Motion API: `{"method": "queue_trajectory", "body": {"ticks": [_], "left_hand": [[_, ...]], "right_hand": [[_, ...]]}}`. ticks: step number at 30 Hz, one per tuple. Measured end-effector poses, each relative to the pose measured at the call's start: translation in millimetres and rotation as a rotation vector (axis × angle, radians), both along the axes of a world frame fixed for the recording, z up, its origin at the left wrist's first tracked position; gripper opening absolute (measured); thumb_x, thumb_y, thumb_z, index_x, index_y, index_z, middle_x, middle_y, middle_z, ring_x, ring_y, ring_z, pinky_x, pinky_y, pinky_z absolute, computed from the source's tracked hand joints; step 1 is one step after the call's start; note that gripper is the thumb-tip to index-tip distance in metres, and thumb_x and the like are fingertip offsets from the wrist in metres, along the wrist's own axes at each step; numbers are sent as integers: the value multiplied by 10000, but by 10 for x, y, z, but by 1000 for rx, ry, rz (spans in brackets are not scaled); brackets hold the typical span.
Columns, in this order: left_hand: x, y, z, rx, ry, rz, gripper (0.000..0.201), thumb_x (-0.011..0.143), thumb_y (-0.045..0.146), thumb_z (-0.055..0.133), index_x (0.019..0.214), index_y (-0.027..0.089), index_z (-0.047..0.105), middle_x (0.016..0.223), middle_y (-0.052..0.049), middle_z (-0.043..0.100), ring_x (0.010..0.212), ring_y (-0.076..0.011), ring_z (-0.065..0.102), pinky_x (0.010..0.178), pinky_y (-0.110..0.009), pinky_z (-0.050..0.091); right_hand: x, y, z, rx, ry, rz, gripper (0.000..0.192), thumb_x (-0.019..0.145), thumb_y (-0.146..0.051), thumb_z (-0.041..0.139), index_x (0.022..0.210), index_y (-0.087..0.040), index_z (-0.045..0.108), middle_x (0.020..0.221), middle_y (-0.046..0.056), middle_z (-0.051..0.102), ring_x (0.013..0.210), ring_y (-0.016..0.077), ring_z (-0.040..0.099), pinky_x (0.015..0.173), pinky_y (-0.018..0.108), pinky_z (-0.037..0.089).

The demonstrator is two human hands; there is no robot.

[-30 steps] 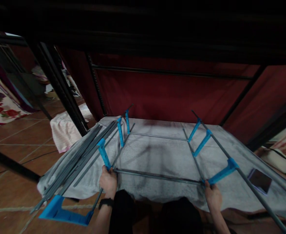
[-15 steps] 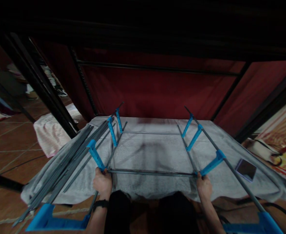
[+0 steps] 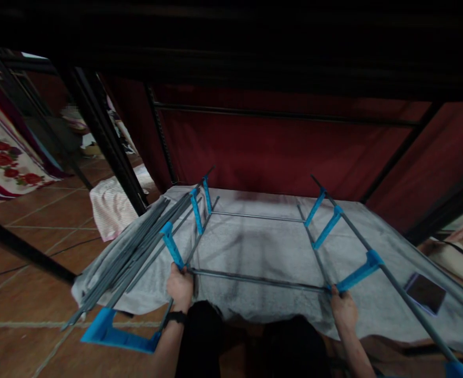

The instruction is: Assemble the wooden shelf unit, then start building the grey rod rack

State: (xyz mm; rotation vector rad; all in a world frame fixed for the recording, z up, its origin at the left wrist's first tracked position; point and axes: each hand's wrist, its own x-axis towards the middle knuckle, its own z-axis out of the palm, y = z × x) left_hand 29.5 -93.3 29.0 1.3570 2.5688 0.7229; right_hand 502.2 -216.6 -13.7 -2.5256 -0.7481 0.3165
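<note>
Squarely between left hand [image 3: 181,287] and right hand [image 3: 343,307], rod frame [image 3: 255,281] (both gripping).

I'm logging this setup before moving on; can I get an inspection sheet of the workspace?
Surface: grey cloth spread over a tiled floor.
Job's things: rod frame with blue connectors lying on the cloth.
Clutter: loose grey rods bundled at the cloth's left edge; phone at its right; pink cloth on the floor.
Grips: left hand closed on the frame's near left corner; right hand closed on its near right corner.
Cables: dark line on the floor at left, too dim to tell.
Surroundings: red fabric wall behind black poles; floral fabric at far left.
</note>
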Motion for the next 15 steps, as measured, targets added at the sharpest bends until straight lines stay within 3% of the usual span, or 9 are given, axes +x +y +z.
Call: {"method": "queue_trajectory", "body": {"ticks": [7, 15], "left_hand": [[-45, 29, -106, -28, 3, -16, 289, 942, 322, 468, 1140, 136, 568, 755, -100, 645, 686, -245, 605, 591, -307, 330], [-98, 28, -158, 45, -119, -73, 260, 946, 306, 471, 1149, 171, 564, 794, -69, 645, 687, -203, 580, 587, -278, 314]], "right_hand": [[-26, 66, 45, -20, -10, -16, 509, 949, -456, 304, 1086, -89, 629, 989, 244, 710, 1002, 341, 685, 830, 409, 506], [82, 96, -5, 87, 117, 14, 517, 907, -503, 336, 1115, -122, 616, 1080, 220, 701, 1088, 333, 650, 875, 392, 486]]}}
